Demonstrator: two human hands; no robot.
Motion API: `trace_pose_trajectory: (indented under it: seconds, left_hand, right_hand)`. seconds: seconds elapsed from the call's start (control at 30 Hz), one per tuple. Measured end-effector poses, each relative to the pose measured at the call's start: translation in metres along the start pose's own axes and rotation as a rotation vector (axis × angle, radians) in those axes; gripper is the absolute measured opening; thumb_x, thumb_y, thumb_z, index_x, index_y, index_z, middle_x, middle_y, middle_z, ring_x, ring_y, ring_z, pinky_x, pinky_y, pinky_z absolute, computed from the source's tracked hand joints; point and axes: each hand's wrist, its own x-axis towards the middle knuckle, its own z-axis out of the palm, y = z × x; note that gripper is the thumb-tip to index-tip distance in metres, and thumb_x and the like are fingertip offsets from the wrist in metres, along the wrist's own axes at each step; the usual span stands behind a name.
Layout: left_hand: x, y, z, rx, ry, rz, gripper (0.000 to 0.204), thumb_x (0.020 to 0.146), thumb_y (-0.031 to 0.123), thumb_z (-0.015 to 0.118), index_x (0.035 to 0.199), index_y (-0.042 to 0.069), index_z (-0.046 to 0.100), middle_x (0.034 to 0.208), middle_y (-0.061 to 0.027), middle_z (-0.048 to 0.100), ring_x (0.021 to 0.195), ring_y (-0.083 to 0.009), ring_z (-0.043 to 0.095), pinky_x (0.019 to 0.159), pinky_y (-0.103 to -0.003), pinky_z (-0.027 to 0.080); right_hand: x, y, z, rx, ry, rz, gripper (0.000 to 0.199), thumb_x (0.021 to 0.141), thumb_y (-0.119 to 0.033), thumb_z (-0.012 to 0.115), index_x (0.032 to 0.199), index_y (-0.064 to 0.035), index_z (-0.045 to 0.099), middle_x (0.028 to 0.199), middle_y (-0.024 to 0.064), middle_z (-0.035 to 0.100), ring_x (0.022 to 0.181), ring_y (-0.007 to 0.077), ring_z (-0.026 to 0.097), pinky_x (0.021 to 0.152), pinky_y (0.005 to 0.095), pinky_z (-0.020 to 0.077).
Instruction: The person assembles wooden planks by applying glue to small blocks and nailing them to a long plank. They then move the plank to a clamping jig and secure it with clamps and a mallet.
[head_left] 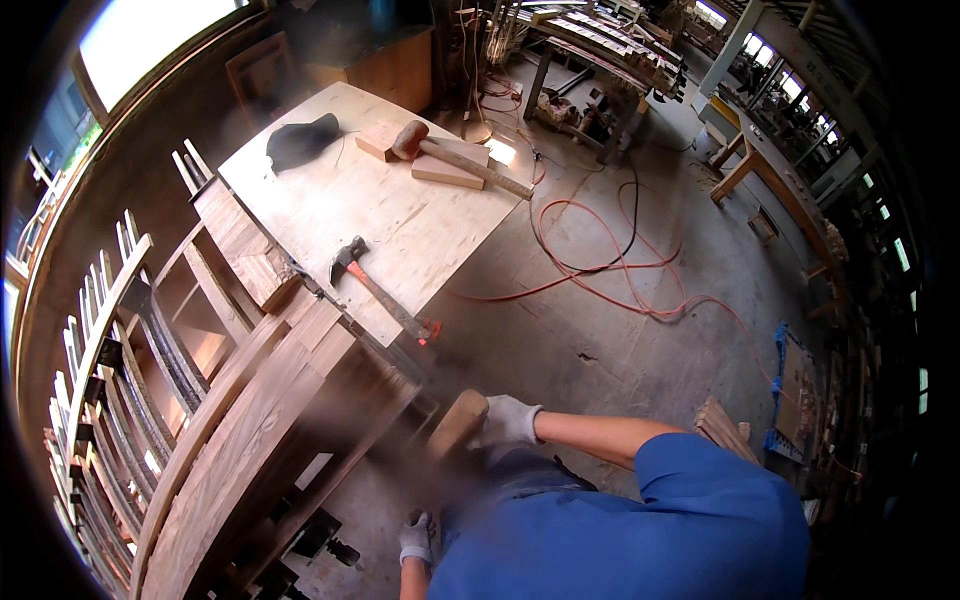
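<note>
My right hand [508,421], in a pale work glove, is closed on the end of a wooden block [460,424] close to the bench edge. Lower down, my left hand [417,538] wears a similar glove and hangs beside the bench's underside, its fingers curled; what they hold, if anything, cannot be made out. To the left lies a long curved wooden piece [235,425] along the bench. A claw hammer [375,285] with an orange-and-wood handle rests on the pale plywood board [420,225]. A dark smear blurs the area left of the block.
On the board's far part sit a mallet [455,160], wood blocks [447,172] and a dark cloth [302,142]. Curved slats in a rack [130,370] fill the left side. Red hoses [610,270] loop over the concrete floor. Black clamps [318,535] hang under the bench.
</note>
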Motion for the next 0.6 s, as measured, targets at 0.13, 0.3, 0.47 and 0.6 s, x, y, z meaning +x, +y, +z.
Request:
trace_pose_trajectory:
  seconds: [0.13, 0.3, 0.47, 0.6]
  left_hand:
    - [-0.028, 0.040, 0.027, 0.039, 0.028, 0.059, 0.037, 0.103, 0.011, 0.072, 0.137, 0.000, 0.066, 0.092, -0.0061, 0.072, 0.069, -0.0117, 0.066, 0.059, -0.026, 0.052]
    - [-0.037, 0.053, 0.032, 0.118, 0.038, 0.026, 0.031, 0.104, 0.010, 0.071, 0.133, 0.000, 0.067, 0.096, -0.0060, 0.073, 0.072, -0.0127, 0.067, 0.060, -0.026, 0.053]
    - [-0.047, 0.035, 0.020, 0.062, 0.074, 0.030, 0.021, 0.104, 0.009, 0.071, 0.122, -0.001, 0.068, 0.094, -0.0062, 0.072, 0.070, -0.0133, 0.066, 0.058, -0.027, 0.052]
    - [-0.066, 0.027, 0.017, 0.026, 0.133, -0.049, 0.024, 0.102, 0.008, 0.073, 0.123, -0.001, 0.068, 0.090, -0.0051, 0.071, 0.066, -0.0140, 0.065, 0.055, -0.027, 0.051]
  right_hand:
    - [-0.027, -0.062, -0.024, 0.020, 0.145, -0.276, 0.073, 0.082, -0.036, 0.084, 0.147, -0.0119, 0.060, 0.123, 0.0202, 0.076, 0.116, 0.0382, 0.072, 0.100, 0.0452, 0.0572]
    - [-0.008, -0.106, 0.068, -0.119, -0.180, -0.453, 0.090, 0.088, -0.031, 0.081, 0.163, -0.0010, 0.041, 0.154, 0.0255, 0.058, 0.139, 0.0392, 0.060, 0.115, 0.0451, 0.0489]
    - [0.044, -0.050, 0.143, -0.257, -0.447, -0.231, 0.100, 0.075, -0.037, 0.091, 0.158, -0.0009, 0.047, 0.156, 0.0274, 0.054, 0.142, 0.0407, 0.057, 0.116, 0.0470, 0.0485]
    - [0.060, 0.080, 0.190, -0.052, -0.246, -0.123, 0.085, 0.083, -0.059, 0.081, 0.144, -0.0031, 0.062, 0.138, 0.0255, 0.068, 0.129, 0.0413, 0.065, 0.112, 0.0458, 0.0507]
